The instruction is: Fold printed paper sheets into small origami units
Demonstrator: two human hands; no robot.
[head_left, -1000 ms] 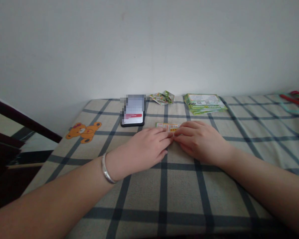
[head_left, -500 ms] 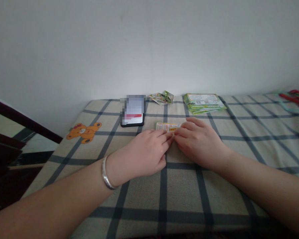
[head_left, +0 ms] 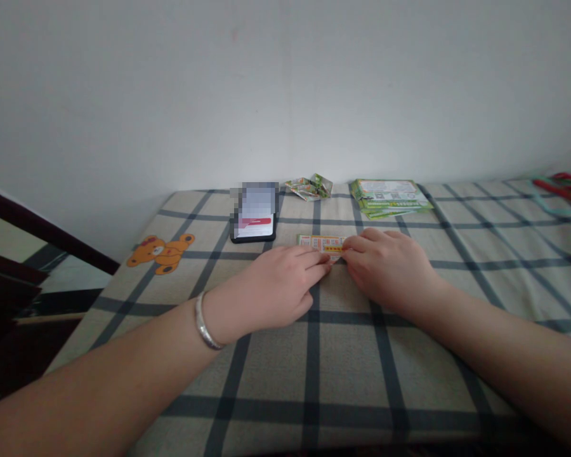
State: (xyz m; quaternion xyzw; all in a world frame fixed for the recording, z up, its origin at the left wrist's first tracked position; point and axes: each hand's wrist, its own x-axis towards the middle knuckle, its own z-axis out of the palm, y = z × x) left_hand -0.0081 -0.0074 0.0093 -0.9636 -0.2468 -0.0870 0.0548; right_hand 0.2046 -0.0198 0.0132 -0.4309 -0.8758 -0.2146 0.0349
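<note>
A printed paper flyer (head_left: pixel 321 242), folded into a narrow strip with orange, yellow and green print, lies flat on the checked tablecloth. My left hand (head_left: pixel 285 282) wears a silver bangle at the wrist, and its fingers press the near left part of the strip down. At the right end, my right hand (head_left: pixel 387 266) has its fingers bent together on the paper, covering that end. Only a small gap separates the two hands' fingertips. The thumbs are mostly hidden under the hands.
Behind the hands lie a phone (head_left: pixel 254 216) with a lit, partly blurred screen, some small folded paper pieces (head_left: pixel 309 187) and a stack of green flyers (head_left: pixel 393 195). A bear-shaped cutout (head_left: pixel 162 252) is at left. Red and green items (head_left: pixel 568 189) sit far right. A wall (head_left: pixel 285 89) borders the back.
My right hand has shifted slightly right along the folded flyer, and my left hand has edged a little left. More of the strip shows between them.
</note>
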